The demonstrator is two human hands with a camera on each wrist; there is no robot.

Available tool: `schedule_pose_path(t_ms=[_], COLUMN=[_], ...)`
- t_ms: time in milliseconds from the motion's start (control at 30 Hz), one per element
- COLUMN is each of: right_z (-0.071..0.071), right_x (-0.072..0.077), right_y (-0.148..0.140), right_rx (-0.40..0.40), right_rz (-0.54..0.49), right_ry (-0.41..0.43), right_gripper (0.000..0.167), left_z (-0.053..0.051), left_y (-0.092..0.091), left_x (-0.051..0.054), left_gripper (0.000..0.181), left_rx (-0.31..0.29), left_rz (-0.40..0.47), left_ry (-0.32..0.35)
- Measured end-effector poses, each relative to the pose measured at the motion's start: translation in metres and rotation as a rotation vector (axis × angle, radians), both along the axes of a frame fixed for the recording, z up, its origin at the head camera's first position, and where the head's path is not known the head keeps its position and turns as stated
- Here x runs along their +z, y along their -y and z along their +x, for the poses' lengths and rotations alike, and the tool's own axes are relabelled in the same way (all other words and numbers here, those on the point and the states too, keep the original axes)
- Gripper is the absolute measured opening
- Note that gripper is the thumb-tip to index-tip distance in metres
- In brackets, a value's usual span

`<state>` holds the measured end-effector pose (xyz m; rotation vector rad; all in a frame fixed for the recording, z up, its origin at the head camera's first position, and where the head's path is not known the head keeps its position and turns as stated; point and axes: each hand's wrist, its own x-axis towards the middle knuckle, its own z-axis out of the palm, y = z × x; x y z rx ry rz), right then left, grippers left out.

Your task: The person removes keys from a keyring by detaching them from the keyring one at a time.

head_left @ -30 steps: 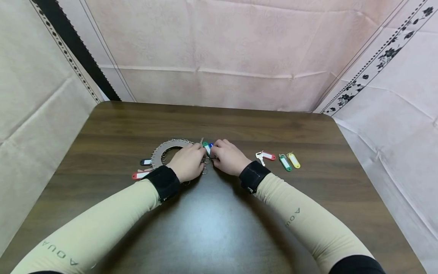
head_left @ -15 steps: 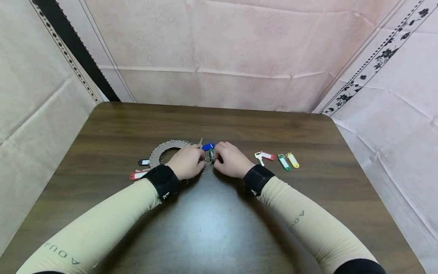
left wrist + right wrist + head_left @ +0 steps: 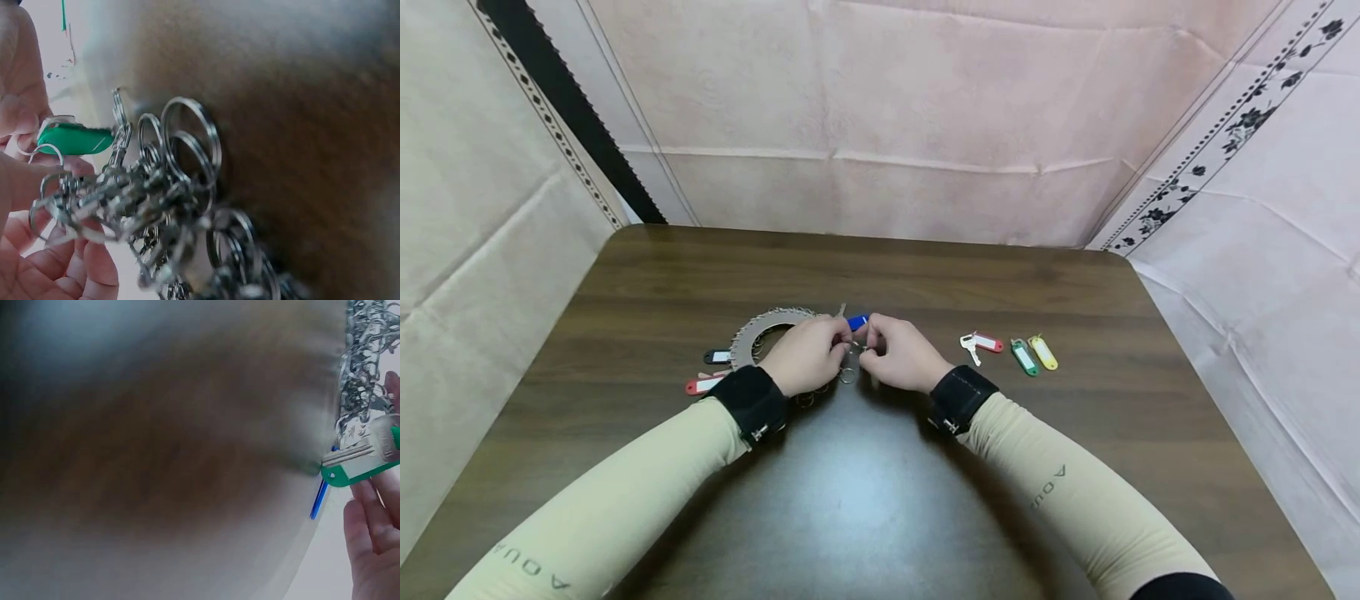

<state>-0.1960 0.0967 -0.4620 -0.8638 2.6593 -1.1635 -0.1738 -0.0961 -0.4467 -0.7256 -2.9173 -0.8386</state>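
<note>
In the head view, my left hand (image 3: 805, 354) is over the right side of a flat grey ring holder (image 3: 747, 337) fringed with small metal rings. My left fingers pinch one split ring (image 3: 49, 156) in the left wrist view, beside a cluster of hanging chains and rings (image 3: 194, 140). Close by, my right hand (image 3: 901, 354) pinches a green key tag (image 3: 72, 139) with a clear window. The tag meets the ring at the fingers; whether they are linked I cannot tell. A blue key tag (image 3: 857, 322) lies just beyond both hands.
A black tag (image 3: 718, 357) and a red tag (image 3: 702, 386) stick out left of the holder. On the right of the wooden table (image 3: 880, 267) lie a silver key (image 3: 972, 347), a red tag (image 3: 990, 342), a green tag (image 3: 1024, 357) and a yellow tag (image 3: 1043, 352).
My right hand has moved slightly left, so its fingertips now meet those of my left hand. The green tag, visible between the hands earlier, is now covered by fingers in the head view.
</note>
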Motion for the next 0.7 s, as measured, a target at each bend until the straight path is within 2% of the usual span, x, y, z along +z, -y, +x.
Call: schedule_pose_path(t_ms=[133,267,533,700], right_z=[0.002,0.002,0.002,0.003], right_x=[0.0,-0.001,-0.005,-0.007], right_y=[0.004,0.007,0.01,0.012], right_rx=[-0.042,-0.048,-0.016,-0.025], right_rz=[-0.063,-0.117,-0.253,-0.244], right_ry=[0.011,0.027,0.208,0.199], right_gripper=[0.013,0.012,0.016,0.014], left_z=[0.002,0.004,0.006,0.009], left_y=[0.005,0.01,0.015,0.016], left_x=[0.001,0.0,-0.003,-0.001], left_gripper=[0.003,0.002,0.003,0.005], left_rx=[0.036,0.061,0.094,0.116], left_rz=[0.033,0.069,0.148,0.198], left_ry=[-0.004,-0.01,0.007,0.015])
